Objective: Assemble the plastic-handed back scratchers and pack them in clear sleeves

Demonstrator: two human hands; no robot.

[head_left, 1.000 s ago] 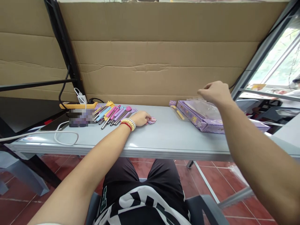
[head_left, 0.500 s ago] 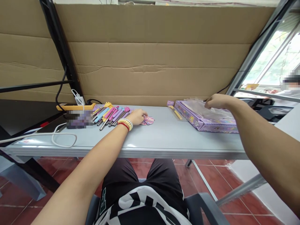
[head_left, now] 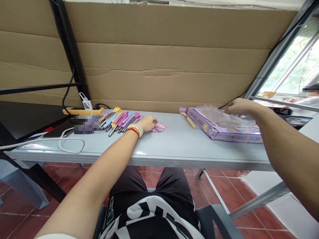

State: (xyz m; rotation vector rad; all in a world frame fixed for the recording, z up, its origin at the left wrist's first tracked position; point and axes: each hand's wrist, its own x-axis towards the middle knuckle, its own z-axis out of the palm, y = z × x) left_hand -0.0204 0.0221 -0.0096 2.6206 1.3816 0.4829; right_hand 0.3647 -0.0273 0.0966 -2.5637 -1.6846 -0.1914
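Observation:
My left hand (head_left: pixel 147 123), with a beaded bracelet and a red cord at its wrist, rests on the table with its fingers curled on small pink patterned pieces (head_left: pixel 159 127). Their exact kind is hard to make out. Beside that wrist lies a row of pens (head_left: pixel 121 121) with pink, purple, blue and yellow bodies and shaped tops. Over at the right, my right hand (head_left: pixel 238 107) is bent down with closed fingers at the clear plastic bag (head_left: pixel 216 116). The bag lies loosely on a flat purple printed box (head_left: pixel 224 135); my right fingertips are partly hidden.
A yellow pen (head_left: pixel 188 120) lies left of the box. White cables (head_left: pixel 72 151), a charger (head_left: pixel 87 104) and a yellow-edged item (head_left: pixel 72 112) are at the table's left end. A cardboard panel (head_left: pixel 169 59) stands behind. Another person (head_left: pixel 312 94) is at far right.
My right hand has moved slightly right and up, and the plastic on the box looks more raised. My left hand stays on the pink pieces. The view has shifted a little.

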